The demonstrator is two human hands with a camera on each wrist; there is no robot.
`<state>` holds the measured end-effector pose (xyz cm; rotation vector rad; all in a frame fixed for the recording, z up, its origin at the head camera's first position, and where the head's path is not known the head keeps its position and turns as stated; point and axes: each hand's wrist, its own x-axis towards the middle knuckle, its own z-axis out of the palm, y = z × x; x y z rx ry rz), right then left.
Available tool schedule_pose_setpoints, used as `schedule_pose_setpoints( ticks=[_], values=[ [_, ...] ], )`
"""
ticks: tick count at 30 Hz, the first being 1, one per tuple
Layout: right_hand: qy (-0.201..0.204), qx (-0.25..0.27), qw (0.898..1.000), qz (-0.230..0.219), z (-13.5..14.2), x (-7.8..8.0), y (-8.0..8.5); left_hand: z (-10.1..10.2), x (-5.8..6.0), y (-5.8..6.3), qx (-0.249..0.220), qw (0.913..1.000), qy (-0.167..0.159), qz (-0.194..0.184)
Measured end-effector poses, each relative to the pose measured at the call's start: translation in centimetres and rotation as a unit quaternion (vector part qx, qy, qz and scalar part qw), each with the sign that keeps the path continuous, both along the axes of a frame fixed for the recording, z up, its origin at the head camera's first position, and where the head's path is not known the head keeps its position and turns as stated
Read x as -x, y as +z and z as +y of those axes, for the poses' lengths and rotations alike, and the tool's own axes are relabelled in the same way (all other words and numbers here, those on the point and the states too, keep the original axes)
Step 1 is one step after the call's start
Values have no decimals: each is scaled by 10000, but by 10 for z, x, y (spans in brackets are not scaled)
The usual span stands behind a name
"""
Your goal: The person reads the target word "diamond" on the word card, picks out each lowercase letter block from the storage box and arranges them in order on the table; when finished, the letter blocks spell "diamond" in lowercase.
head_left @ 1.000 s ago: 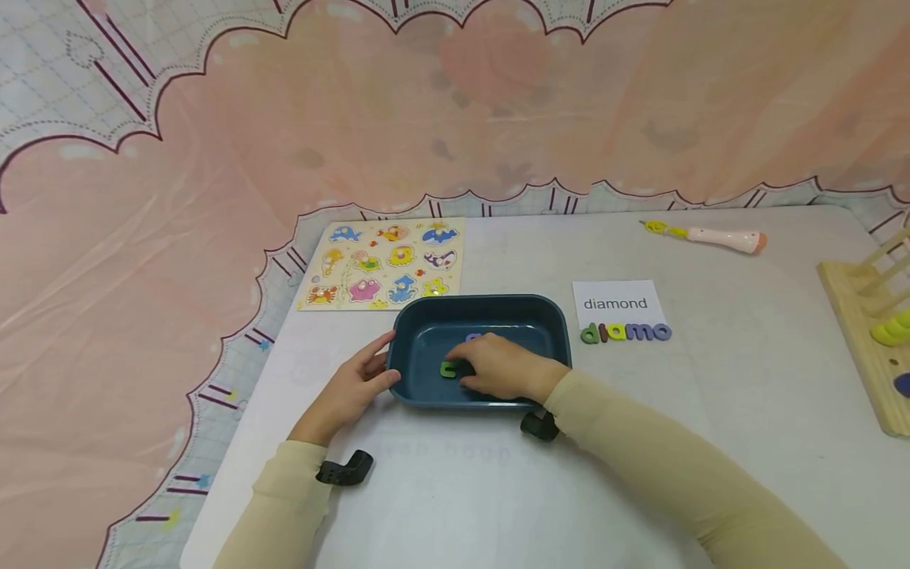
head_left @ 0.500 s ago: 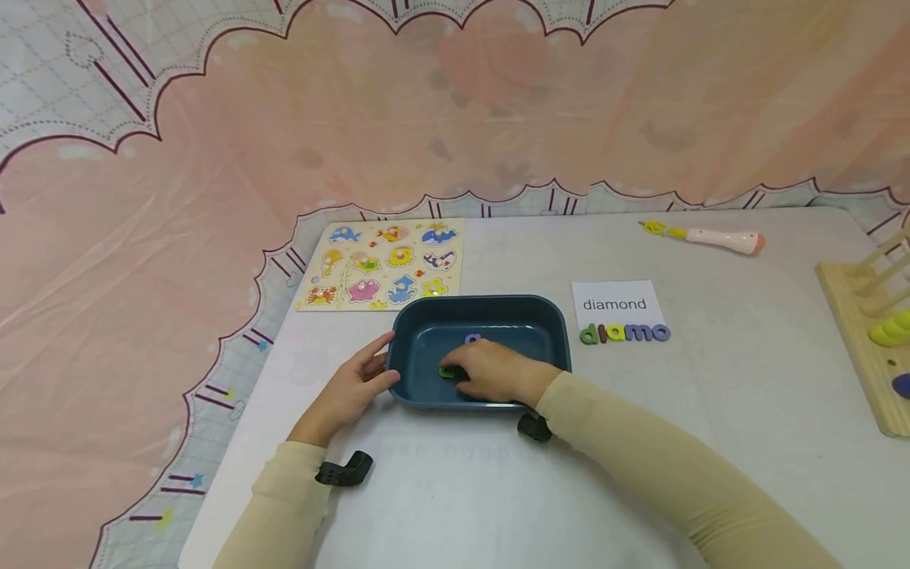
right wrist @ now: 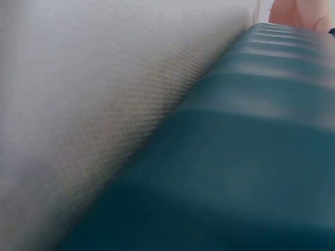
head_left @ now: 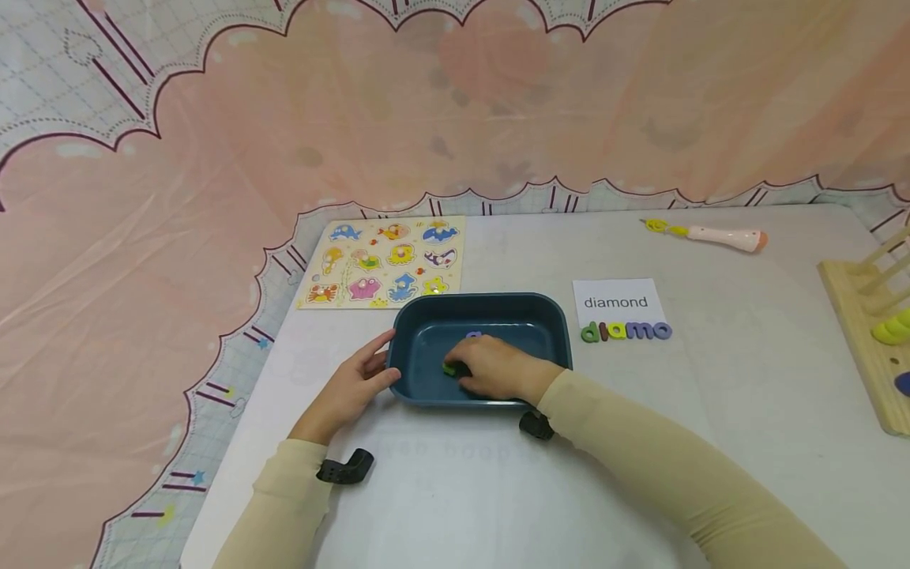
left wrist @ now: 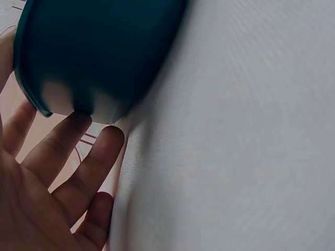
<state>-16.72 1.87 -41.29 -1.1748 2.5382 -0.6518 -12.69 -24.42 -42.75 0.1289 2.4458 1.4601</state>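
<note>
My left hand (head_left: 351,387) rests against the left end of a dark teal tray (head_left: 419,399), its thumb and forefinger at the rim. In the left wrist view its loosely extended fingers (left wrist: 99,157) touch the tray's outer wall (left wrist: 104,47). Inside the tray, my right hand (head_left: 501,369) has thumb and fingers bent around a small green letter (head_left: 449,369), which shows tilted at the fingertips, mostly covered. A purple letter (head_left: 473,335) lies just behind that hand, partly hidden. The right wrist view shows only the tray's front wall (right wrist: 246,151) and, far off, some fingers.
Right of the tray lies a "diamond" card (head_left: 617,294) with coloured letters (head_left: 637,331) spelling "diamo" along its lower edge. An animal puzzle board (head_left: 384,265) sits behind the tray. A pink-handled pen-like tool (head_left: 725,238) and a wooden peg stand (head_left: 860,332) are farther right.
The green letter lay flat and showed its shape a second ago; now it is tipped up between the right fingertips. Left hand and tray stay in place.
</note>
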Motion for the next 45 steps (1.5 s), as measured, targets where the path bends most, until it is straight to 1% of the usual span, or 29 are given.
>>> schedule_pose_setpoints(
  ticks=[5,9,16,23,30,34,45],
  values=[
    [192,25,9996,217,-2,1,-1,-1,0,-1,-12,10000,1,-12],
    [245,-63,9994,229,-3,1,-1,-1,0,-2,-15,10000,-13,-10],
    [51,-105,9998,156,-1,1,-2,0,0,-2,1,10000,-3,-4],
    [-35,-196,9997,126,0,2,-2,-1,0,-1,12,10000,11,10],
    [-219,-179,9996,-21,4,1,0,0,0,-1,-30,10000,-6,25],
    [-233,-162,9996,-4,6,1,0,1,0,-1,-48,10000,-20,30],
    [-352,322,9988,82,12,2,6,1,0,-1,36,10000,-27,24]
  ],
)
